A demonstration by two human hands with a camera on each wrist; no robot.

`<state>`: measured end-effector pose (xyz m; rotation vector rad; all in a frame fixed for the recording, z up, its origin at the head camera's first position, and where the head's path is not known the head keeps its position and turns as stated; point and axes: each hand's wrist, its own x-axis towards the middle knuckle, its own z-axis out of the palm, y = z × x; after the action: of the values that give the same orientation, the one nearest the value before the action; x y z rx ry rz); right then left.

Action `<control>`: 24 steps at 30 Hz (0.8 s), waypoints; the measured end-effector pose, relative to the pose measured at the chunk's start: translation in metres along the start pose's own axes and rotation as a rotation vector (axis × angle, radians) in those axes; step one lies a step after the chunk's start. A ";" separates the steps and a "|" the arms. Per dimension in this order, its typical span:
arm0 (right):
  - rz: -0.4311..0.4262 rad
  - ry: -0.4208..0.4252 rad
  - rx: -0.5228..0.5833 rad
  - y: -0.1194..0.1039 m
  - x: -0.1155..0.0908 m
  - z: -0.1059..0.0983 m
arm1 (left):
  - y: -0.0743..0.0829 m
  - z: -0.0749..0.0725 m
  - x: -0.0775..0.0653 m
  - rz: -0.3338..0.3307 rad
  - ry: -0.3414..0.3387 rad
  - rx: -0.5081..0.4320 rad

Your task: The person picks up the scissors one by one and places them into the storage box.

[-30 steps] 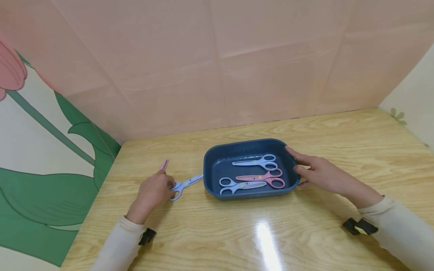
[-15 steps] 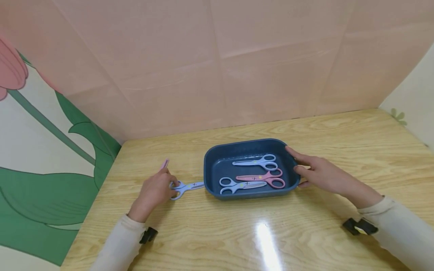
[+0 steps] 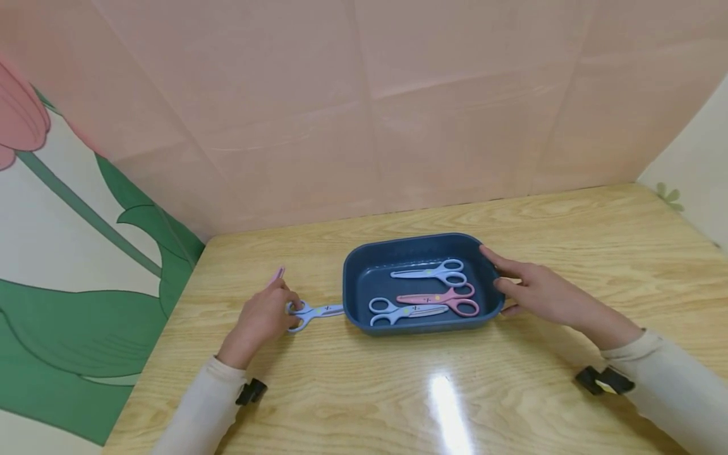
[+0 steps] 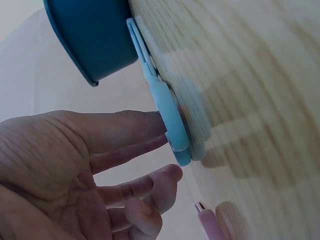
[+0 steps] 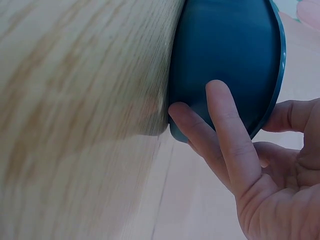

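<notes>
On the wooden table [image 3: 318, 373], the left hand [image 3: 263, 316] pinches light-blue scissors [image 3: 327, 311] by the handles, probably keeping fingers off the blades, which point at the navy tray [image 3: 366, 281]. The right hand [image 3: 531, 289] grips the tray's right end, likely steadying it. Inside lie a back blue pair [image 3: 426, 273], a middle pink pair [image 3: 432, 298] and a front blue pair [image 3: 405, 311].

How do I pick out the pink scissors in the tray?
On the wooden table, find the blue tray, held at one end by the right hand. Inside, the pink scissors lie in the middle, handles toward that hand. Their colour sets them apart from the blue scissors on either side.
</notes>
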<state>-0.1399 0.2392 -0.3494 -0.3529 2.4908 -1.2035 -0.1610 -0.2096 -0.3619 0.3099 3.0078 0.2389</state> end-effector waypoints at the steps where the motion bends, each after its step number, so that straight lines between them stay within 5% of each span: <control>1: 0.000 0.001 -0.001 0.000 0.000 0.000 | -0.001 0.000 0.000 0.003 -0.001 -0.005; 9: -0.013 -0.003 0.017 0.001 0.000 0.000 | -0.002 0.002 0.003 0.014 -0.015 -0.021; 17: -0.026 -0.019 0.039 0.001 0.000 0.001 | -0.003 0.002 0.004 0.055 0.047 -0.007; 24: -0.012 -0.015 0.023 0.001 0.001 0.000 | -0.006 -0.003 0.004 0.066 0.041 -0.097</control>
<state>-0.1404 0.2391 -0.3505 -0.3699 2.4636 -1.2293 -0.1669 -0.2151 -0.3603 0.3994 3.0167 0.3999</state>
